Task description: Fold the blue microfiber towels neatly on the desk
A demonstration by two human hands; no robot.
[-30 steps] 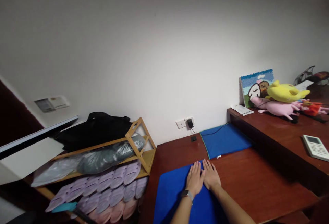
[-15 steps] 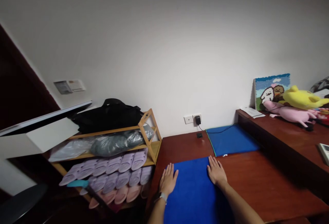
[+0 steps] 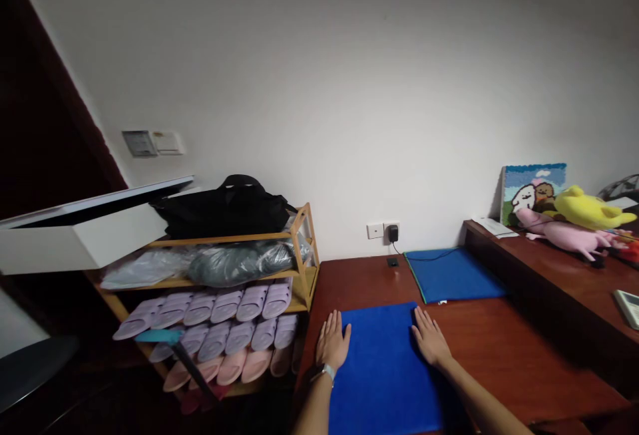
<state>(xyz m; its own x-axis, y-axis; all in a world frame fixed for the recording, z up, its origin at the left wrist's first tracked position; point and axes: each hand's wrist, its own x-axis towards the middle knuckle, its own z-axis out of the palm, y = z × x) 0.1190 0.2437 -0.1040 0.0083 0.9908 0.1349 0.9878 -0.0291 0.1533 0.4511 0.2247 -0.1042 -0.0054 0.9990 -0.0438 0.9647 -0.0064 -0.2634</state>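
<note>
A bright blue cloth [image 3: 379, 362] lies spread flat on the reddish-brown wooden table [image 3: 504, 355]. My left hand [image 3: 333, 342] rests flat on its left edge, fingers stretched out, with a watch on the wrist. Across from it, my right hand [image 3: 431, 338] lies palm down on the cloth's right edge, fingers extended. Neither hand grips anything. Behind, nearer the wall, a second blue cloth [image 3: 452, 274] with a green border lies flat, a small white tag at its front edge.
To the left stands a wooden rack [image 3: 304, 275] with several purple slippers [image 3: 252, 302], a black bag [image 3: 229, 212] and a white box [image 3: 120, 229]. A plug [image 3: 393, 233] sits in the wall socket. On the raised ledge at right lie a pink plush toy [image 3: 562, 232] and a yellow plush toy [image 3: 586, 209].
The view has tilted and shifted slightly. Both hands stay flat at the cloth's two sides, and the cloth looks the same.
</note>
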